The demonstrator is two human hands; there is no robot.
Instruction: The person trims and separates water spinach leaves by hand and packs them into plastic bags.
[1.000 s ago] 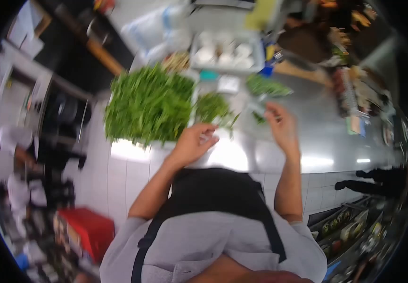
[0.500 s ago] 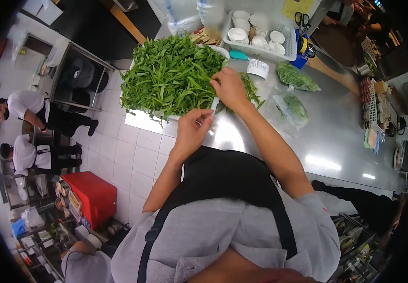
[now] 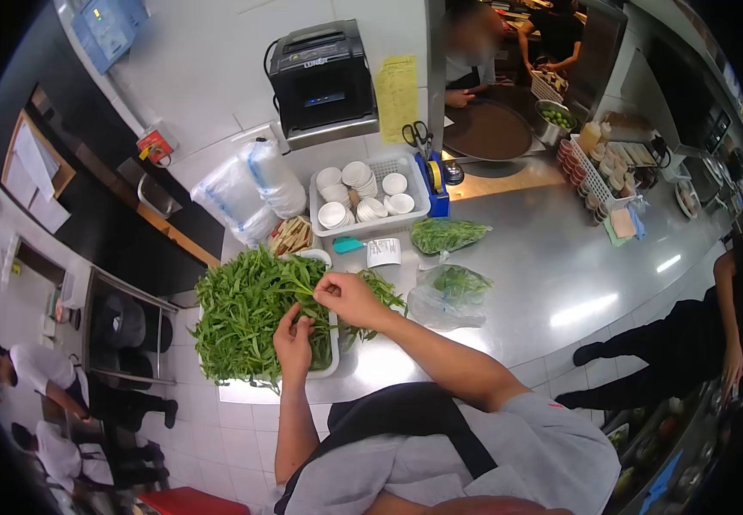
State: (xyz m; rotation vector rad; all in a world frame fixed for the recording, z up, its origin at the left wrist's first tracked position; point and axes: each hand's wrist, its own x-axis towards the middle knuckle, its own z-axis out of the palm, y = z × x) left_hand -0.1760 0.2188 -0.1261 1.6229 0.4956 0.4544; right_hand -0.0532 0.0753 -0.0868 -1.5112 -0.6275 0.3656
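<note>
At the edge of a steel bench (image 3: 526,266), we stand with both hands at a heap of leafy greens (image 3: 243,322), which fills a white tray (image 3: 334,352) and spills over its left and near sides. Our right hand (image 3: 350,300) reaches in at the right side of the heap, fingers pinched on a pale green sprig (image 3: 303,288). Our left hand (image 3: 293,343) is just below it at the near side of the greens, fingers half curled; whether they grip a leaf, we cannot tell.

A smaller pile of greens (image 3: 386,290) lies to the right of the tray, partly hidden by our right hand and forearm. Beyond it, we see two clear plastic bags holding more green leaves, one (image 3: 449,235) above the other (image 3: 450,296). Behind the tray are a teal object (image 3: 347,245) and a printed white label (image 3: 383,251); past these stands a white basket (image 3: 380,227) with stacks of small white cups (image 3: 358,176). Scissors (image 3: 419,135) stand upright beside the basket, at a blue holder (image 3: 438,204).

A black printer (image 3: 320,77) hangs over the bench. At our left, two people in white tops (image 3: 41,369) work across the tiled floor; at our right stands a person in black (image 3: 689,330).
</note>
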